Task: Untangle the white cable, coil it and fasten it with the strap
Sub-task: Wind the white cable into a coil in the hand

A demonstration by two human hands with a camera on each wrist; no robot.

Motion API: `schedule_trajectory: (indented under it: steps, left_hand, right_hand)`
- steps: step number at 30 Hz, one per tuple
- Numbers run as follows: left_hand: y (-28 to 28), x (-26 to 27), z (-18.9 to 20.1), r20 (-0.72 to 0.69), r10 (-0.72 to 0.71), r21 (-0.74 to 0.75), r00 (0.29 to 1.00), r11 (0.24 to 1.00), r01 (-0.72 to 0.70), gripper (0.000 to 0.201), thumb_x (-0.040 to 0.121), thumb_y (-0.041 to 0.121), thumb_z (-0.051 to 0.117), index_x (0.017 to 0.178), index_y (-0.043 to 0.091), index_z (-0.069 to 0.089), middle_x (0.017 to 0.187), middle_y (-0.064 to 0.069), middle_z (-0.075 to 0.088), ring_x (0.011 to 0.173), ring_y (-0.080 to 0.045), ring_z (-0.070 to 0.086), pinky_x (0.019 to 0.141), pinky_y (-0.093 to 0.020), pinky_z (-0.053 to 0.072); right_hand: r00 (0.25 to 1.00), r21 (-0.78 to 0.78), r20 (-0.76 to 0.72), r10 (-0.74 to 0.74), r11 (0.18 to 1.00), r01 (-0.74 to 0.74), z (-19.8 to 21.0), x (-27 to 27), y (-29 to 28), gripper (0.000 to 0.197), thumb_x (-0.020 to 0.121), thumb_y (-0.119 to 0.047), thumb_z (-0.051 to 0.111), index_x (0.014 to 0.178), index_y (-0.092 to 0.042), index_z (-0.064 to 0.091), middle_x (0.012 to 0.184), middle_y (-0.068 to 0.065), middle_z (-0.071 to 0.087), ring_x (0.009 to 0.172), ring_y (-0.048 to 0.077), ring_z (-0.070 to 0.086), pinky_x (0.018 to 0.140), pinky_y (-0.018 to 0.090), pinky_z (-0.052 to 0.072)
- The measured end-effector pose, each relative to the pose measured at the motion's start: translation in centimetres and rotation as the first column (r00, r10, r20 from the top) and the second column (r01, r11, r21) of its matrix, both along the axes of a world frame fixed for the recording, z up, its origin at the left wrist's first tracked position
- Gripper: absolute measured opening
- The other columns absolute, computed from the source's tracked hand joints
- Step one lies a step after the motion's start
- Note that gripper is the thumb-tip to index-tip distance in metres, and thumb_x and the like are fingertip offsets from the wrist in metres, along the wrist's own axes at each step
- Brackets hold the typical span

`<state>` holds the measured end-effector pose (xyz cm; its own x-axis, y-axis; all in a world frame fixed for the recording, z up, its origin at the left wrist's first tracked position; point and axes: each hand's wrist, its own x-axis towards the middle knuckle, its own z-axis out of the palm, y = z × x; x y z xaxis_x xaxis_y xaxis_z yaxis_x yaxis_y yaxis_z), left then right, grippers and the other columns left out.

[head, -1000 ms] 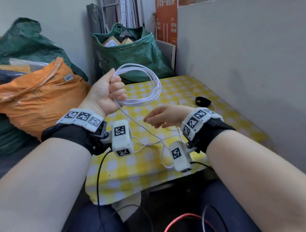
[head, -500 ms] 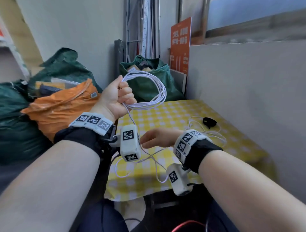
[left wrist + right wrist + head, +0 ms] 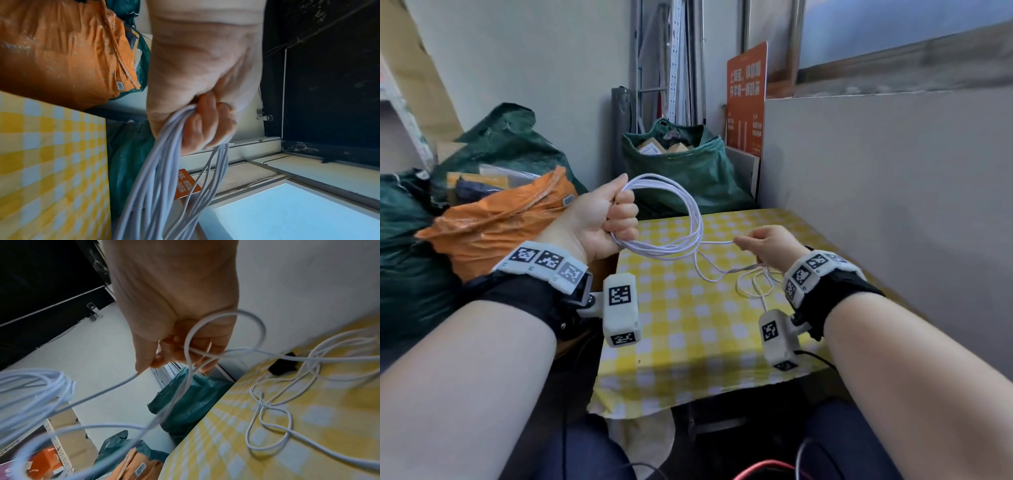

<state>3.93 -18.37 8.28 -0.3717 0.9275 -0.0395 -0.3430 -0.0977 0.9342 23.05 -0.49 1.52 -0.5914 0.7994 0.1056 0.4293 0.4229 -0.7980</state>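
Observation:
My left hand (image 3: 616,219) is raised over the table's left edge and grips a coil of several loops of the white cable (image 3: 693,219); its fingers (image 3: 207,123) curl round the bundle (image 3: 156,178). My right hand (image 3: 763,245) pinches the loose strand (image 3: 717,242) running out of the coil; the pinch shows in the right wrist view (image 3: 156,360). More cable (image 3: 271,404) lies tangled on the yellow checked tablecloth (image 3: 688,329). A black strap (image 3: 283,365) lies among those loops near the wall; in the head view it is hidden.
A grey wall panel (image 3: 893,192) borders the table on the right. Green sacks (image 3: 681,171) and an orange bag (image 3: 493,219) crowd the left and far side. An orange sign (image 3: 744,92) leans behind the table.
My right hand has moved from low under the coil out to the right, drawing a strand taut. The view has tilted upward. The left hand keeps its grip on the coil.

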Motion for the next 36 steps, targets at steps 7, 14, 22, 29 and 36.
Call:
schedule_trajectory:
  steps: [7, 14, 22, 29, 36]
  left_hand:
    - [-0.8, -1.9, -0.9, -0.175, -0.006, -0.122, 0.985, 0.992, -0.015, 0.059, 0.098, 0.047, 0.034, 0.044, 0.022, 0.038, 0.034, 0.009, 0.022, 0.028, -0.005, 0.018, 0.035, -0.018, 0.018]
    - [0.6, -1.3, -1.8, -0.322, 0.006, -0.197, 0.947, 0.978, -0.074, 0.050, 0.100, 0.045, 0.033, 0.058, 0.017, 0.035, 0.036, 0.009, 0.022, 0.028, -0.005, 0.017, 0.034, -0.017, 0.022]
    - [3.1, 0.9, -3.5, -0.270, -0.027, -0.239, 0.963, 0.970, -0.039, 0.045, 0.098, 0.047, 0.034, 0.067, 0.016, 0.043, 0.043, 0.007, 0.035, 0.032, -0.007, 0.026, 0.041, -0.018, 0.029]
    - [4.1, 1.0, -4.0, -0.054, 0.073, -0.063, 0.996, 0.995, -0.076, 0.042, 0.097, 0.046, 0.040, 0.089, 0.012, 0.062, 0.083, -0.010, 0.055, 0.072, -0.021, 0.051, 0.074, -0.035, 0.040]
    - [3.4, 1.1, -4.0, -0.025, 0.012, -0.040, 1.000, 0.999, -0.013, 0.039, 0.100, 0.033, 0.031, 0.066, 0.018, 0.043, 0.049, 0.005, 0.042, 0.046, -0.012, 0.044, 0.046, -0.021, 0.035]
  right_hand:
    - [0.917, 0.017, 0.160, -0.365, 0.930, 0.367, 0.6, 3.2, 3.1, 0.055, 0.076, -0.065, 0.062, 0.066, -0.012, 0.052, 0.064, 0.006, 0.053, 0.059, 0.023, 0.048, 0.058, 0.030, 0.037]
    - [0.925, -0.439, -0.216, -0.313, 0.877, 0.195, 1.7, -0.6, 0.5, 0.030, 0.096, -0.028, 0.046, 0.071, -0.011, 0.048, 0.060, 0.004, 0.043, 0.047, 0.016, 0.040, 0.055, 0.029, 0.048]
    - [0.914, -0.291, -0.372, 0.161, 0.915, -0.279, 4.3, -4.2, -5.6, 0.017, 0.098, -0.015, 0.044, 0.106, -0.018, 0.059, 0.067, 0.000, 0.048, 0.047, 0.011, 0.037, 0.047, 0.020, 0.043]
    - [0.906, -0.047, -0.291, 0.306, 0.942, -0.333, 3.6, -5.7, -8.4, 0.007, 0.088, -0.003, 0.059, 0.087, -0.001, 0.066, 0.079, 0.024, 0.066, 0.046, 0.019, 0.048, 0.047, 0.023, 0.045]
    - [0.908, -0.027, -0.411, 0.079, 0.995, -0.098, 2.5, -5.5, -6.2, 0.026, 0.072, -0.024, 0.080, 0.064, -0.014, 0.057, 0.059, 0.002, 0.055, 0.055, 0.016, 0.048, 0.057, 0.031, 0.042]
